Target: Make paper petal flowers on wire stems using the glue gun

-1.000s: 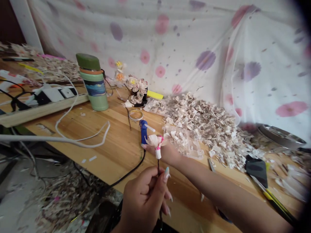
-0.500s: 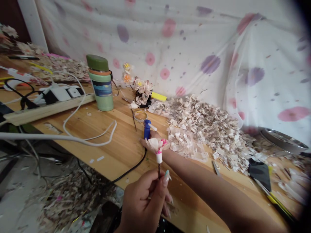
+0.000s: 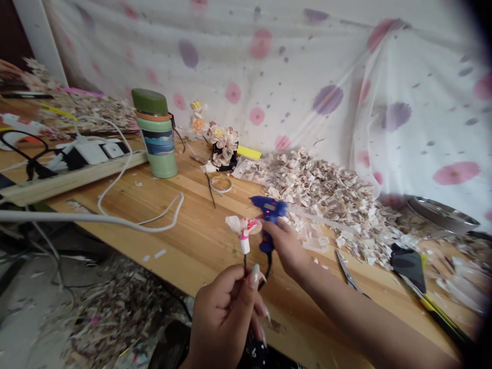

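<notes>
My left hand [image 3: 230, 312] pinches the thin dark stem of an artificial flower [image 3: 244, 230], which stands upright with pale petals, a pink-marked centre and a white wrapped base. Just to its right, my right hand [image 3: 288, 246] is closed around the handle of a blue glue gun [image 3: 269, 207]. The nozzle points left, above and behind the flower, and a small red light glows on the gun's body. A glue stick trails out of its back, and its black cord runs down behind my left hand. Flower and gun appear apart.
A large heap of pale petals [image 3: 323, 189] lies along the curtain. Scissors [image 3: 348, 274] and a yellow-black cutter [image 3: 434, 312] are at the right. Further left stand a green bottle [image 3: 156, 138], a power strip [image 3: 77, 177] and a white cable [image 3: 115, 218]. Finished-looking flowers [image 3: 223, 141] sit behind.
My right hand has lifted the glue gun from the table, brought it right and nearer, and turned it so its nozzle points left. The flower stays in my left hand, slightly further left.
</notes>
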Action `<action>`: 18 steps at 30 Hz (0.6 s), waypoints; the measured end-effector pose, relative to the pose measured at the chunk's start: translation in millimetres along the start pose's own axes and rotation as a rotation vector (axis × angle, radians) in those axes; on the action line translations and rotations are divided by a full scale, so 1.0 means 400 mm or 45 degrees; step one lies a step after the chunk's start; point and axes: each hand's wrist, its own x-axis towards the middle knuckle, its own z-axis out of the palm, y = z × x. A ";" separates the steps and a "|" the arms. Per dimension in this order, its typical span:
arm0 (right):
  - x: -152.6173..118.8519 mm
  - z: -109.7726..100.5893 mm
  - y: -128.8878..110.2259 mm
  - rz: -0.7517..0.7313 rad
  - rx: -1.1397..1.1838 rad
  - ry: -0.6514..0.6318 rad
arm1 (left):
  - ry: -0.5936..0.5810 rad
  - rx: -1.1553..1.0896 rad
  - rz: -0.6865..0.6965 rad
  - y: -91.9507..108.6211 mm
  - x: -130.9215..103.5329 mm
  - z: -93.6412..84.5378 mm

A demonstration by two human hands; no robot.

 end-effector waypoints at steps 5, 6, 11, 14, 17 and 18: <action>-0.153 -0.132 0.017 -0.223 0.287 0.428 | -0.219 -0.081 -0.180 -0.026 0.030 0.007; -0.187 -0.147 0.026 -0.320 0.351 0.427 | -0.238 -0.082 -0.200 -0.033 0.035 0.014; -0.323 -0.161 0.100 -0.395 0.420 0.173 | -0.275 -0.042 -0.238 -0.070 0.044 0.063; -0.348 -0.148 0.159 -0.367 0.283 0.220 | -0.256 0.021 -0.240 -0.091 0.043 0.086; -0.339 -0.134 0.209 -0.316 0.096 0.297 | -0.332 0.075 -0.264 -0.114 0.044 0.092; -0.333 -0.131 0.222 -0.285 0.047 0.287 | -0.360 0.094 -0.280 -0.123 0.045 0.091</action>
